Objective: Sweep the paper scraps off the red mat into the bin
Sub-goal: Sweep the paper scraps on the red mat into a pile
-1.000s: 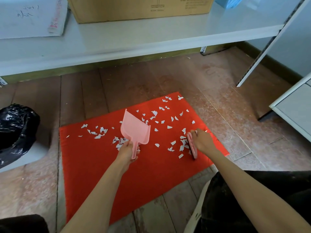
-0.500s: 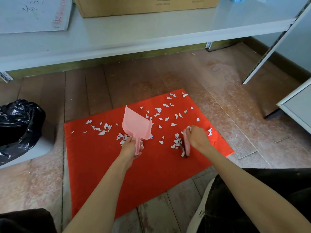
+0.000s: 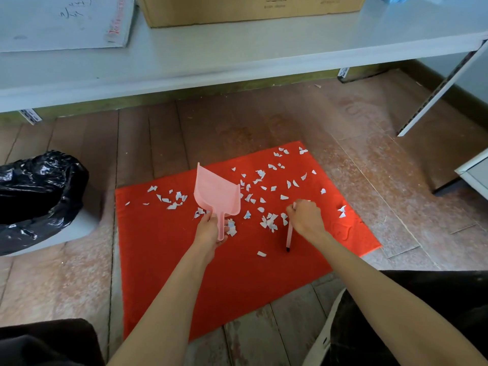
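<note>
Sweeping barely begun, pan looks empty.
The bin (image 3: 34, 196) stands left of the red mat (image 3: 184, 273); your left hand (image 3: 210, 231) grips the pink dustpan (image 3: 216, 194) by its handle, paper scraps (image 3: 269, 220) lie scattered over the mat's far half, your right hand (image 3: 306, 217) clutches the brush (image 3: 289, 236) beside a small pile.

Bright, soft, even daylight; faint shadows; glare on the bin liner (image 3: 39, 191); wide-angle bending at the edges; slightly soft.

storeroom: metal shelf (image 3: 237, 56), cardboard box (image 3: 250, 9)
</note>
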